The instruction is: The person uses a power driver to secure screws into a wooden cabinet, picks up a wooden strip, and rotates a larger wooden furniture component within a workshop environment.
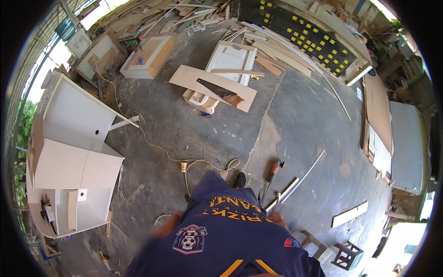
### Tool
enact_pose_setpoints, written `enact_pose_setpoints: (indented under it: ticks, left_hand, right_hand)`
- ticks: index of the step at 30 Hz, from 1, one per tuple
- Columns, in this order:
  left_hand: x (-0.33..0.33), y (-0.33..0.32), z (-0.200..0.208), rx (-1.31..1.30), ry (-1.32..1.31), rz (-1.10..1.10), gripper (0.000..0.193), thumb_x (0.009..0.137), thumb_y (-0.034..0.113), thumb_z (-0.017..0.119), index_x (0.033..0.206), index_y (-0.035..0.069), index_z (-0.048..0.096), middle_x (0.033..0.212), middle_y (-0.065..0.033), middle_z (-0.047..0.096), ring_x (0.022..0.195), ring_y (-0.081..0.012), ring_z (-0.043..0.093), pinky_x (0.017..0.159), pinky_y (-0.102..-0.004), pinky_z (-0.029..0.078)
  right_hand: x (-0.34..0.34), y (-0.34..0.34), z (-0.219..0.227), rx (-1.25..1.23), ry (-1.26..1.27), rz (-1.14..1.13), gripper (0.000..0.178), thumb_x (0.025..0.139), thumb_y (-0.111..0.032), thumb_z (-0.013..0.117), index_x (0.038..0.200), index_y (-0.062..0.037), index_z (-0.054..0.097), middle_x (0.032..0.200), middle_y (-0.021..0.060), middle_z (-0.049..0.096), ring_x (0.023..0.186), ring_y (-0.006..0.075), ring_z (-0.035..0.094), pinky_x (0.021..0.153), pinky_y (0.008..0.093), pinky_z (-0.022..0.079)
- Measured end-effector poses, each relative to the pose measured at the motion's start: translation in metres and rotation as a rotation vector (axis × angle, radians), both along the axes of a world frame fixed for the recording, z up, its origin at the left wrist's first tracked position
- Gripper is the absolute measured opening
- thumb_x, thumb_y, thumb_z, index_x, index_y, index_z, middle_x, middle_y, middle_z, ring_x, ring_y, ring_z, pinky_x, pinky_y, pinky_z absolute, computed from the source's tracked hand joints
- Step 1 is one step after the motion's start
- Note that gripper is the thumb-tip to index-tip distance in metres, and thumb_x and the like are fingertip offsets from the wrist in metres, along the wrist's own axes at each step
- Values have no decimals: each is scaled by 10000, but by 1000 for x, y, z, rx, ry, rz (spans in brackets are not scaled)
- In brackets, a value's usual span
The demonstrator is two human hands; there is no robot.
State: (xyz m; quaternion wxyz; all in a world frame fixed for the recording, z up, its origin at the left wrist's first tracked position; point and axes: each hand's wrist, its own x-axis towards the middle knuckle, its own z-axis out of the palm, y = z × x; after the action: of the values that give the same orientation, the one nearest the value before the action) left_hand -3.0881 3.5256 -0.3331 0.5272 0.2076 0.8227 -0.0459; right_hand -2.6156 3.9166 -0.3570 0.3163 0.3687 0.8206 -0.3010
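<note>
My left hand (177,215) hangs low beside my dark blue shirt (221,231). Its fingers are mostly hidden and blurred. On the other side, my right hand (276,217) shows only in part past the shirt's edge, near the lower ends of long white strips (302,177). Whether it touches one cannot be made out. Ahead of it on the floor lies a red and black power tool (275,170), apart from the hand. Further off, a handsaw (218,90) rests on a pale wooden board (184,76) laid over a small box-like stand (194,99).
A white curved cabinet (64,157) stands on the left. A cable (157,145) snakes over the floor past a small cup (183,166). A drawer-like wooden box (150,55) and a white panel (226,57) lie ahead. Stools (347,255) stand at the lower right.
</note>
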Motion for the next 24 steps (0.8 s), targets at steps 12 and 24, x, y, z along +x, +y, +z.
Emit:
enact_pose_setpoints:
  ticks: [12, 24]
  left_hand:
    - [-141, 110, -16, 299, 340, -72, 315, 921, 320, 472, 1053, 62, 595, 887, -145, 655, 802, -290, 631, 719, -414, 497]
    - [-303, 312, 118, 451, 83, 1144, 359, 915, 370, 515, 982, 31, 613, 847, -56, 647, 743, -138, 607, 578, -280, 443]
  right_hand:
    - [-350, 341, 93, -140, 522, -1098, 363, 833, -233, 585, 1166, -93, 550, 871, 39, 634, 661, 141, 617, 496, 303, 471]
    - [-538, 412, -30, -357, 378, -716, 322, 836, -202, 578, 1071, 14, 617, 830, 94, 669, 639, 173, 652, 485, 278, 487]
